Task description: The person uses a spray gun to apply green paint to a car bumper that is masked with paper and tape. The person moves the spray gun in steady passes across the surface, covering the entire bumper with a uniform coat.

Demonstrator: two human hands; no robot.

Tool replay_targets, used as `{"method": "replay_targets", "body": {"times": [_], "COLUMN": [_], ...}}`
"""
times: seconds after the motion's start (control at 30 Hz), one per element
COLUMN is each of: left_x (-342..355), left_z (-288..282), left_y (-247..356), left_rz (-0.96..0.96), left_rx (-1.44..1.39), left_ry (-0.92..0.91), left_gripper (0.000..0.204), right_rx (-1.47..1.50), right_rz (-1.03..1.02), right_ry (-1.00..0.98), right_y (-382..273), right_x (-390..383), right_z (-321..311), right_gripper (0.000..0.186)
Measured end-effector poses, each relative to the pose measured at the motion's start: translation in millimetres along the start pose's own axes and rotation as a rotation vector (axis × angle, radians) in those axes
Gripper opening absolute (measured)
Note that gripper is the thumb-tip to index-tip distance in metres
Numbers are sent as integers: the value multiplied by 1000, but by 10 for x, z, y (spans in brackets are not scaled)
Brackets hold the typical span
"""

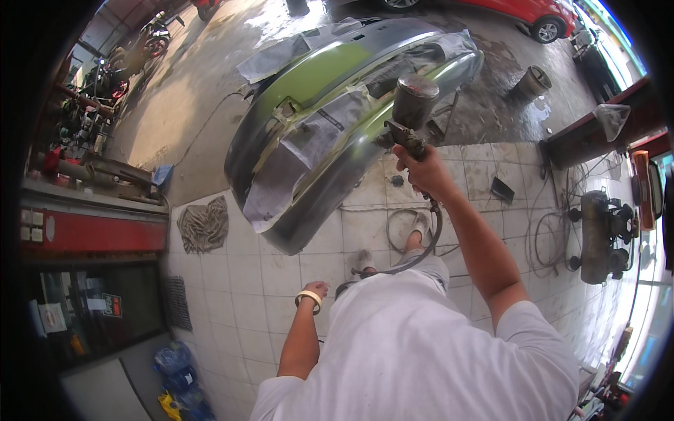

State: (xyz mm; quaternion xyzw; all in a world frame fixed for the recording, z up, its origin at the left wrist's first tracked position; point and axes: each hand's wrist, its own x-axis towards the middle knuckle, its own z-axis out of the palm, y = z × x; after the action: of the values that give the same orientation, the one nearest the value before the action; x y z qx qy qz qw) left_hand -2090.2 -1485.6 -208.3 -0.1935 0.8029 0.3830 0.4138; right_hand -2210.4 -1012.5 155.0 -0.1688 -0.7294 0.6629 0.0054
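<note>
My right hand (421, 168) is wrapped round a spray gun (401, 133) with a metal cup (415, 98) on top, held over the edge of a car bumper (302, 91). A hose hangs from the gun and loops down past my legs. The bumper is painted patchy green and grey, with pale masking paper (288, 168) over its inner parts. My left hand (315, 290), with a band on the wrist, hangs low beside my body, its fingers loosely bent and apparently holding nothing.
A grey cloth (203, 224) and coiled hoses (544, 242) lie on the tiles. An air compressor (595, 235) and red-brown beam (590, 133) are right; motorcycles (105, 84), a red counter (98, 231) and blue water jugs (175, 368) left. A bucket (530, 84) and red car (526, 17) stand beyond.
</note>
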Motion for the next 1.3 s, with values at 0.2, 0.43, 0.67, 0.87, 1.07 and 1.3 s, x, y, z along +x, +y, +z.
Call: {"method": "replay_targets", "body": {"times": [0.2, 0.43, 0.67, 0.87, 1.07, 1.3], "left_x": [119, 14, -155, 68, 53, 24], "left_z": [-138, -144, -61, -92, -103, 62], "left_y": [212, -261, -549, -5, 578, 712], "left_rz": [128, -72, -204, -44, 27, 4], "left_rx": [-55, -141, -2, -33, 18, 131], "left_ry": [34, 78, 4, 45, 90, -6], "left_gripper": [31, 24, 28, 18, 19, 25], "right_rx": [-18, 5, -16, 80, 89, 114], "right_rz": [9, -12, 79, 18, 3, -180], "right_ry": [8, 217, 94, 54, 201, 428], "right_y": [-59, 109, 265, 301, 382, 602], "right_x": [121, 206, -23, 106, 479, 1068], "right_z": [7, -100, -44, -229, -533, -1007], "right_gripper": [50, 48, 44, 44, 44, 43]}}
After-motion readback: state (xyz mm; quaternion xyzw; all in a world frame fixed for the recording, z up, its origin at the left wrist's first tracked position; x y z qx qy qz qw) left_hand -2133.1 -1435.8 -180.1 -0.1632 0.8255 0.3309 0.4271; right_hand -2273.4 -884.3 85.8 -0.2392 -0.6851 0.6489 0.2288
